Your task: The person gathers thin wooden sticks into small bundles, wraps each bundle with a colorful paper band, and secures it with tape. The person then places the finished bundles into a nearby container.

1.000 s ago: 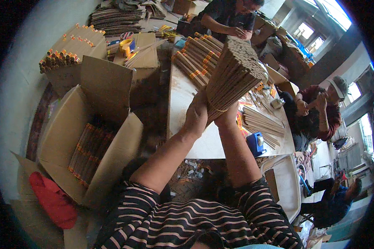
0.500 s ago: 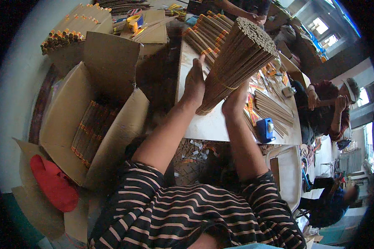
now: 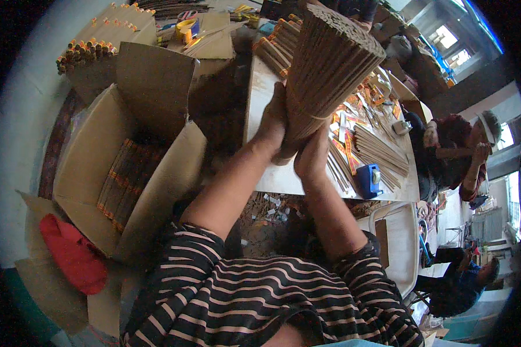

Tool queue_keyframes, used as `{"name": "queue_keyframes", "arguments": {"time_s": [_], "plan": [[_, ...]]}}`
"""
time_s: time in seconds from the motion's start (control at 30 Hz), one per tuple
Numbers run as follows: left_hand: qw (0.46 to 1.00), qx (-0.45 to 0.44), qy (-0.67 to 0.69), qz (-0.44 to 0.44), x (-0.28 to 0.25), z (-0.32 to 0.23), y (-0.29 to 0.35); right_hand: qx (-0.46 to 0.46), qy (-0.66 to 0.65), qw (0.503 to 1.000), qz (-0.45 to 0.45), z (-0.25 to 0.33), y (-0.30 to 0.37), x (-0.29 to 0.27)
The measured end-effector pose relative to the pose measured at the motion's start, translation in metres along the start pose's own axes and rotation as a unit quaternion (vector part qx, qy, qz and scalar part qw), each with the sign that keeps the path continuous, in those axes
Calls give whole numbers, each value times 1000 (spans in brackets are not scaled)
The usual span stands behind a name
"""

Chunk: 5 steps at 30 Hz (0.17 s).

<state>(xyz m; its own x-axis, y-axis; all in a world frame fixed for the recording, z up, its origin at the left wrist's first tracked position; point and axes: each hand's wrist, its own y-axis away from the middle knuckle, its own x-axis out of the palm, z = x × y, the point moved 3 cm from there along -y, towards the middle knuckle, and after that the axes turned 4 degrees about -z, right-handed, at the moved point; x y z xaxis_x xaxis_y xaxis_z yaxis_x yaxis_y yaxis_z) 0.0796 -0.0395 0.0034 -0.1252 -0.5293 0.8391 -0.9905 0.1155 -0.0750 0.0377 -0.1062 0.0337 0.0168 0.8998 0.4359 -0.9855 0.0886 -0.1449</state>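
Between my two hands, above the near edge of the white table (image 3: 266,179), is a thick bundle of brown incense sticks (image 3: 324,66). A thin band circles it near its lower part, and its wide top end tilts away to the right. My left hand (image 3: 274,118) presses against the bundle's left side. Lower down on the right, my right hand (image 3: 314,153) is closed around it, its fingers mostly hidden behind the sticks. Smaller stick bundles (image 3: 272,53) with orange-red bands lie behind on the table.
Right of the bundle are loose sticks (image 3: 382,151), orange-red paper strips and a blue tape dispenser (image 3: 369,180). An open cardboard box (image 3: 78,168) on the left holds banded bundles (image 3: 127,182); a red cloth item (image 3: 72,254) lies by it. Other people (image 3: 460,144) work at right.
The stick bundle has swung more upright and shifted slightly left and away from me. My right hand has moved left and a little lower along with it.
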Motion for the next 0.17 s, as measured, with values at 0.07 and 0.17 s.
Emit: {"name": "queue_keyframes", "arguments": {"time_s": [0.07, 0.17], "plan": [[997, -18, 51, -54, 22, 11, 15, -14, 31, 998, 50, 9, -22, -13], [981, 116, -151, 35, 7, 9, 4, -8, -7, 997, 80, 1, -51, -18]]}}
